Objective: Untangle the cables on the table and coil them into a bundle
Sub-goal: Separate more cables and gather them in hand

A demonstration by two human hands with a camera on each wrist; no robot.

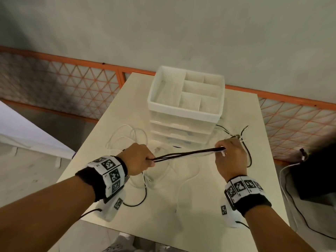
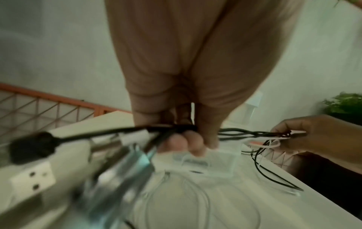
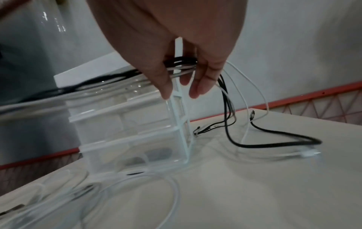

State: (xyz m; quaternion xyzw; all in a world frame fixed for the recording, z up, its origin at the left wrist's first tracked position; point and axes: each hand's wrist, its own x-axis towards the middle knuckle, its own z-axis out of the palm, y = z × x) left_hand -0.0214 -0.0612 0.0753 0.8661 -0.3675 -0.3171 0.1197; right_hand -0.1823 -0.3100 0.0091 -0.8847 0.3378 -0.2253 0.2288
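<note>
A bunch of black and white cables (image 1: 187, 154) is stretched taut between my two hands above the white table (image 1: 209, 200). My left hand (image 1: 140, 160) grips one end in a curled fist, and several plugs stick out near the wrist camera, among them a white USB plug (image 2: 33, 175). My right hand (image 1: 230, 155) pinches the other end of the cables (image 3: 182, 65) between thumb and fingers. Loose black ends (image 3: 274, 139) and white ends (image 3: 252, 96) hang from it down to the table. More white cable (image 1: 127, 135) lies in loops under and behind my left hand.
A clear plastic drawer unit (image 1: 183, 128) with a white divided tray (image 1: 185, 110) on top stands at the table's far middle. An orange mesh fence (image 1: 76, 79) runs behind the table. A dark object (image 1: 316, 171) sits off the right edge, a plant (image 2: 346, 105) beyond.
</note>
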